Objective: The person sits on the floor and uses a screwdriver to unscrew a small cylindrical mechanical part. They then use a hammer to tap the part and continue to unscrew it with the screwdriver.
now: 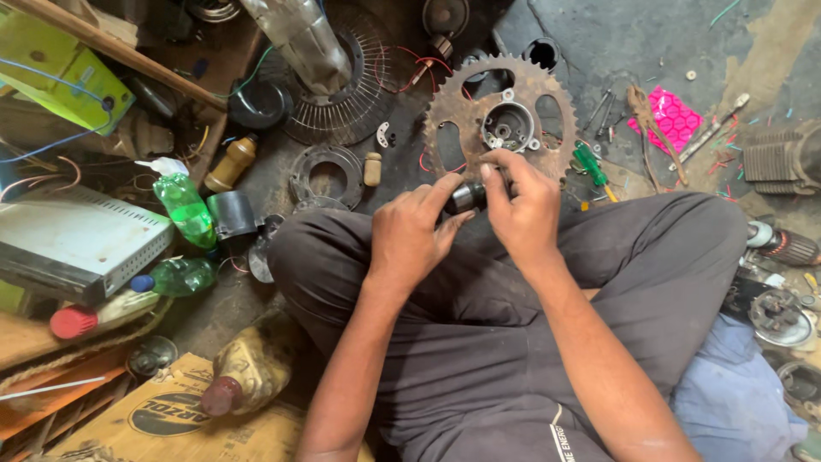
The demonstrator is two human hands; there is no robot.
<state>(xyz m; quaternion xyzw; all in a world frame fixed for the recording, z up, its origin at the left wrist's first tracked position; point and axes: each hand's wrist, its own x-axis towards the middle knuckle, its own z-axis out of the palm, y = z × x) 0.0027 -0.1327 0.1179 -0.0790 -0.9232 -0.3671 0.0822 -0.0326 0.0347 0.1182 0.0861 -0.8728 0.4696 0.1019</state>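
I sit cross-legged on the floor in dark trousers. My left hand and my right hand meet over my knees, both gripping a small dark cylindrical metal part with a shiny band. The left thumb and fingers hold its left end; the right fingers wrap over its right end and hide most of it. Just beyond my hands lies a large rusty toothed sprocket with a grey hub housing resting in its middle.
A green-handled screwdriver and pink packet lie at the right. Green plastic bottles, a grey metal box, a brown bottle, a wire fan guard, round metal rings and cardboard crowd the left. Motor parts sit far right.
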